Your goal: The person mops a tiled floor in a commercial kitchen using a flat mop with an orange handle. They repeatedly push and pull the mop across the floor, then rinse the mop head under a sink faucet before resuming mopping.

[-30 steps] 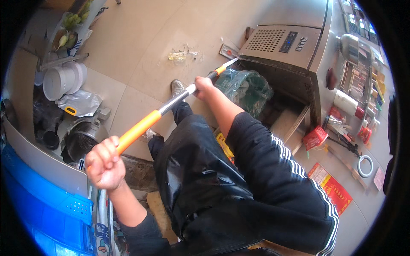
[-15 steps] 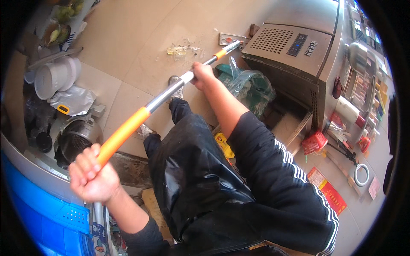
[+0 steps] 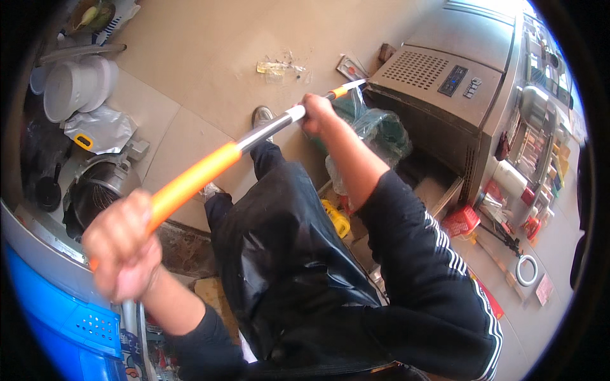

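Smooth beige floor, and above it a long pole in two hands

The floor (image 3: 203,63) is of large, pale tiles with thin joints, and on it lies some crumpled, transparent litter (image 3: 272,68). At the right stands a brushed steel cabinet (image 3: 486,114), its front pierced by many small round holes. Just beside it is a green bin (image 3: 395,132), covered by a thin, wrinkled clear bag (image 3: 368,117).

The pole (image 3: 197,173) crosses diagonally over the floor, in front of the person's glossy black apron (image 3: 279,222). It has a thick orange sleeve, a shiny metal tube and a white collar; its far end reaches near the cabinet, but I cannot tell if they touch.

The left hand (image 3: 124,247), somewhat blurred, has its fingers curled tightly around the orange sleeve, near its lower end. The right hand (image 3: 316,114) is wrapped around the pole just beyond the white collar; its fingers are partly hidden.

At the left are round white tubs (image 3: 63,95), a creased silver pouch (image 3: 105,130) and a rounded metal bowl (image 3: 117,178) with a wire whisk (image 3: 95,198).
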### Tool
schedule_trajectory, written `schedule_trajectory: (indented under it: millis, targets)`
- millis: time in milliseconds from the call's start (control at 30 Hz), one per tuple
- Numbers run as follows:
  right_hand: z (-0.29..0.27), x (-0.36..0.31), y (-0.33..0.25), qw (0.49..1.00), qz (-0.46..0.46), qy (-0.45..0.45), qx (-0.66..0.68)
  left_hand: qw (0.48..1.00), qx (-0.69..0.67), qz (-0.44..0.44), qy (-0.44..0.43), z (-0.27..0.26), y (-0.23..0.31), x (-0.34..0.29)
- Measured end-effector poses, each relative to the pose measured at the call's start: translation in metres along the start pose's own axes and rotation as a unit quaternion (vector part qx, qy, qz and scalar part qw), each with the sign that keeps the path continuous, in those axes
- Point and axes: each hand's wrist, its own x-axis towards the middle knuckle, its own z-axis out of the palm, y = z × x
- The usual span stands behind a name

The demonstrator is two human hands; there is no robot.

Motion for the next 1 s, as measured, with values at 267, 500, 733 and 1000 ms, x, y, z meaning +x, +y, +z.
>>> schedule_trajectory:
  millis: [267,500,733,1000]
  targets:
    - [0.038,-0.048,-0.013,0.997,-0.066,-0.046,0.006,0.997,0.021,0.068,0.033,0.019,0.047,-0.006]
    - [0.008,0.045,-0.050,0.997,-0.066,-0.034,-0.029,0.998,0.018,0.028,0.056,0.009,-0.049,0.001]
    - [-0.030,0.108,0.003,0.998,-0.051,0.031,-0.037,0.995,-0.056,-0.034,0.070,-0.039,-0.100,-0.022]
    - [-0.020,0.053,0.008,0.998,-0.010,0.052,-0.043,0.999,-0.006,0.003,0.038,-0.029,-0.047,-0.054]
